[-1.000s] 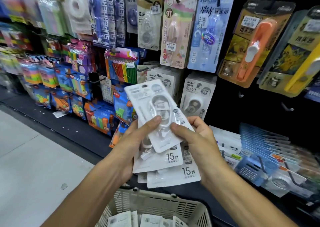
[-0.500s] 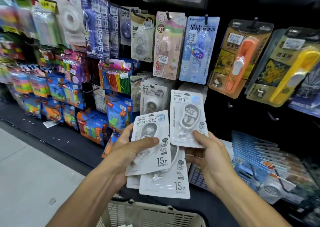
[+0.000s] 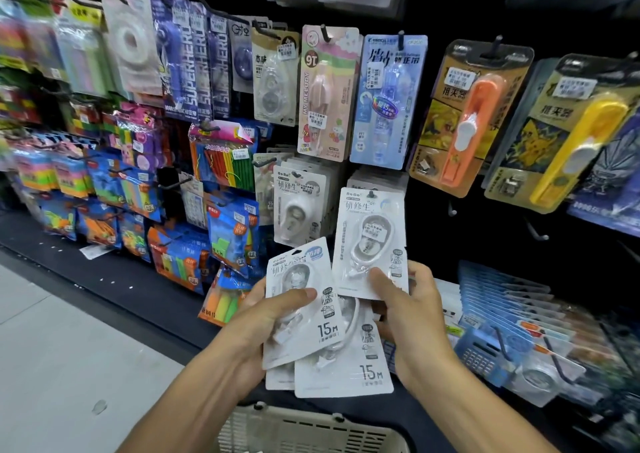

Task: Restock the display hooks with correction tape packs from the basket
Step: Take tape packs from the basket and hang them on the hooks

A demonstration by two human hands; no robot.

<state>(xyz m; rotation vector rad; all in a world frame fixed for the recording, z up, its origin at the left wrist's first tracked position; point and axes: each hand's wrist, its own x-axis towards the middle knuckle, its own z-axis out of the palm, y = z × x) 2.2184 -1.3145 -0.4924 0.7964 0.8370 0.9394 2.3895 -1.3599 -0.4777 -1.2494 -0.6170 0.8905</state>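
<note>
My left hand (image 3: 263, 328) grips a fanned stack of white correction tape packs (image 3: 311, 317), thumb across the top one. My right hand (image 3: 412, 317) pinches a single white pack (image 3: 370, 241) by its lower edge and holds it upright against the display. The hole at its top sits at the tip of a black hook (image 3: 372, 194), in front of matching packs hanging there. A second row of the same packs (image 3: 298, 206) hangs just to the left. The beige basket (image 3: 304, 430) is at the bottom edge, below my hands.
The black pegboard wall is crowded with hanging goods: other correction tapes (image 3: 386, 99) above, orange (image 3: 474, 116) and yellow (image 3: 571, 137) clip dispensers to the right, coloured packs at left. Bare hooks (image 3: 535, 232) stick out at right. Blue calculators (image 3: 491, 355) lie on the lower shelf.
My right hand has drawn one pack off the stack and raised it up and right to the hook. The left hand's stack has turned upright. The view has tilted upward.
</note>
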